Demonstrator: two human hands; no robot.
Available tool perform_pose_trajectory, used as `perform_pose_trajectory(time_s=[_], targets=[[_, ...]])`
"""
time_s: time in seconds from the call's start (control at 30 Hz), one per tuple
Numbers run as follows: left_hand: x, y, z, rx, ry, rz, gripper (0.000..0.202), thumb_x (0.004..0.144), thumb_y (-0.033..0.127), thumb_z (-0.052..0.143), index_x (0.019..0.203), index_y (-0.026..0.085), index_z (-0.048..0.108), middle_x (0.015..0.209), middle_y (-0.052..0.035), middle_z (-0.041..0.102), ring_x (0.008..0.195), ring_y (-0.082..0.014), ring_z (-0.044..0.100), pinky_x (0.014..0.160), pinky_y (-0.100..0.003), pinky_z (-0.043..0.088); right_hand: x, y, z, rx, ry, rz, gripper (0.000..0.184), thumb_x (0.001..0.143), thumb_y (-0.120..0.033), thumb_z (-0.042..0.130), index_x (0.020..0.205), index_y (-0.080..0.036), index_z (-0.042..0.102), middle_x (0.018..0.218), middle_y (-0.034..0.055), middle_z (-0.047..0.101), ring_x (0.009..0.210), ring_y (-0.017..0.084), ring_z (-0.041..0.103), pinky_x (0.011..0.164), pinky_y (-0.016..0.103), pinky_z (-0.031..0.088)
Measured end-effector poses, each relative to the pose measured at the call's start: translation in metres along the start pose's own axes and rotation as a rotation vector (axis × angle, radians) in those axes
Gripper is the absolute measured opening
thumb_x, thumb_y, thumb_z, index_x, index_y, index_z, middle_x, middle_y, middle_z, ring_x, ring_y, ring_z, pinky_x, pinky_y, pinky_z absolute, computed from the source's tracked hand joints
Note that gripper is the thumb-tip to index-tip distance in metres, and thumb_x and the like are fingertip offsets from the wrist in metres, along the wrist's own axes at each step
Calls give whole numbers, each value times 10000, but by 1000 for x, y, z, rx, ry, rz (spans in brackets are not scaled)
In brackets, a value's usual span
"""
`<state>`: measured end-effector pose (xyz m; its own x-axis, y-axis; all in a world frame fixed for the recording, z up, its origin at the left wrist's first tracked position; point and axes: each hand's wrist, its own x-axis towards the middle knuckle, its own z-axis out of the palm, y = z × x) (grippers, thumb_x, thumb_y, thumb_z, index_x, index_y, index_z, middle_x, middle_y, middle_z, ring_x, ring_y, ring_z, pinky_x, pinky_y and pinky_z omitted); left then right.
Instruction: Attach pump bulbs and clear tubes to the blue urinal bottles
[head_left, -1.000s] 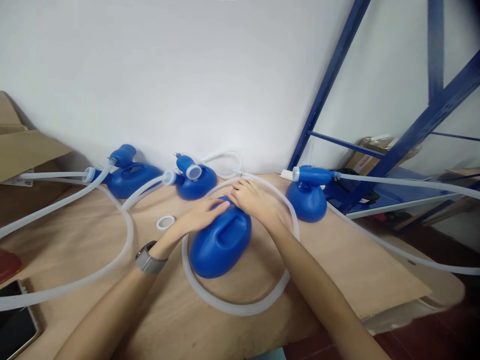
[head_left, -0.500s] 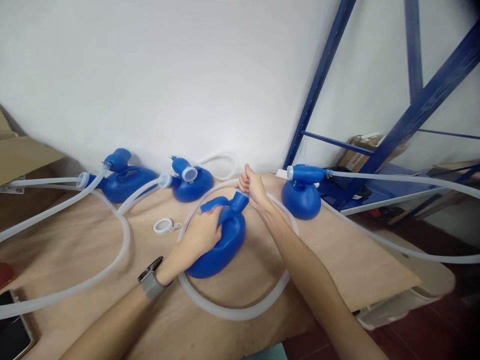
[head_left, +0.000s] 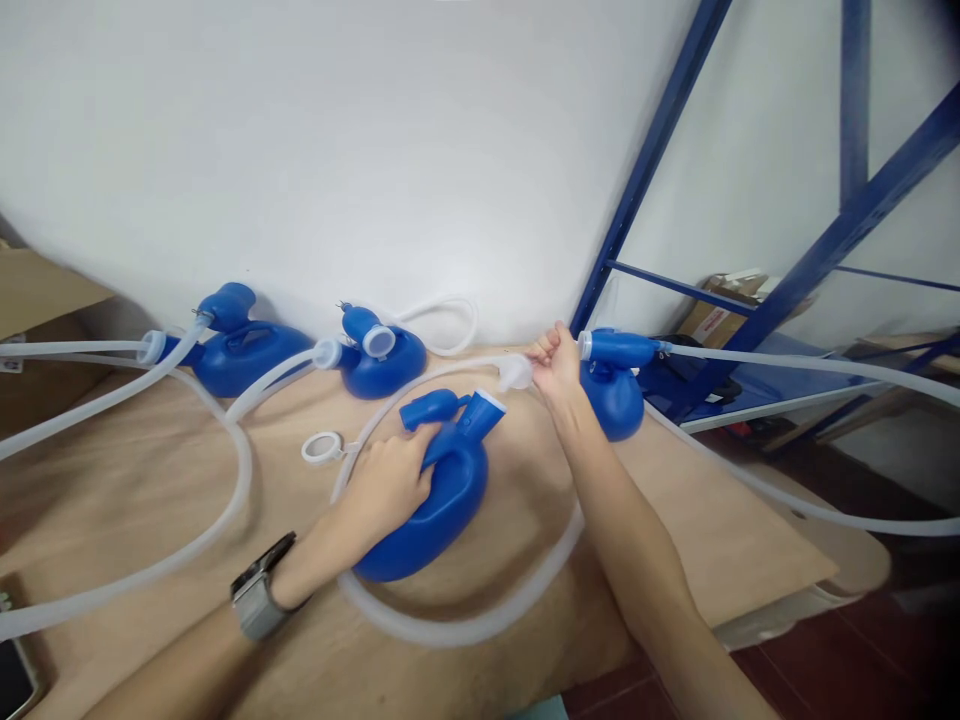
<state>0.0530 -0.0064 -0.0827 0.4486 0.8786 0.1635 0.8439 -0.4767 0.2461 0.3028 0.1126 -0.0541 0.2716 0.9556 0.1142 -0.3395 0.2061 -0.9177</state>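
Note:
My left hand (head_left: pixel 395 478) is closed round the handle of a blue urinal bottle (head_left: pixel 457 500), which leans on the wooden table with its neck towards the upper right. The neck's white-rimmed mouth (head_left: pixel 491 400) is uncovered. A smaller blue piece (head_left: pixel 433 408) sits beside the neck. To the right of the mouth, my right hand (head_left: pixel 553 362) has its fingers closed at a translucent white cap (head_left: pixel 516 372) on the end of a hose, apart from the bottle. That white hose (head_left: pixel 450 630) loops round the bottle on the table. A white ring-shaped lid (head_left: pixel 322 447) lies left of it.
Two more blue bottles with hoses, one far left (head_left: pixel 251 360) and one in the middle (head_left: pixel 384 362), stand along the wall. Another blue bottle (head_left: pixel 615 400) stands close to my right hand. Blue shelving (head_left: pixel 780 270) rises at right; a phone (head_left: pixel 15 680) lies lower left.
My right hand has moved right, off the bottle's neck, with the white cap now away from the mouth. The left hand and bottle have shifted slightly down and left in view.

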Motion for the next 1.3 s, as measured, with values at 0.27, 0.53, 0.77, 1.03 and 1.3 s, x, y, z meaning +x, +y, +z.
perform_pose_trajectory(time_s=[0.27, 0.53, 0.77, 1.03, 1.3], targets=[[0, 22, -11, 93, -69, -132, 433, 1061, 412, 448, 1382, 166, 603, 1292, -200, 716, 1089, -388, 736, 928, -500, 554, -10, 7, -10, -596, -499, 68, 409, 781, -494, 864, 683, -185, 616, 609, -27, 603, 576, 132, 527, 554, 256, 406], [-5, 32, -16, 130, -72, -179, 436, 1057, 442, 478, 1384, 184, 607, 1370, -181, 677, 1108, -395, 726, 873, -489, 571, -32, -1, 9, -1049, -722, -354, 526, 1026, -592, 441, 657, -219, 397, 653, -33, 410, 642, 139, 400, 642, 305, 293], [-7, 33, -17, 146, -74, -178, 452, 1060, 424, 445, 1410, 177, 592, 1298, -183, 709, 1043, -393, 744, 834, -485, 571, -36, 16, 11, -955, -606, -324, 580, 1036, -661, 380, 646, -239, 300, 636, -38, 321, 617, 127, 322, 625, 307, 250], [-7, 31, -14, 153, -67, -181, 478, 1054, 439, 441, 1425, 180, 595, 1300, -195, 720, 1040, -391, 751, 830, -473, 572, -20, 32, 1, -816, -622, -260, 669, 952, -811, 387, 618, -232, 395, 607, -37, 361, 590, 129, 348, 594, 298, 287], [-7, 27, -14, 176, -74, -157, 488, 1046, 391, 446, 1496, 236, 554, 1334, -165, 718, 1021, -370, 762, 836, -457, 575, -15, 53, 4, -698, -527, -256, 736, 926, -881, 315, 611, -230, 449, 577, -25, 409, 567, 135, 386, 563, 292, 316]])
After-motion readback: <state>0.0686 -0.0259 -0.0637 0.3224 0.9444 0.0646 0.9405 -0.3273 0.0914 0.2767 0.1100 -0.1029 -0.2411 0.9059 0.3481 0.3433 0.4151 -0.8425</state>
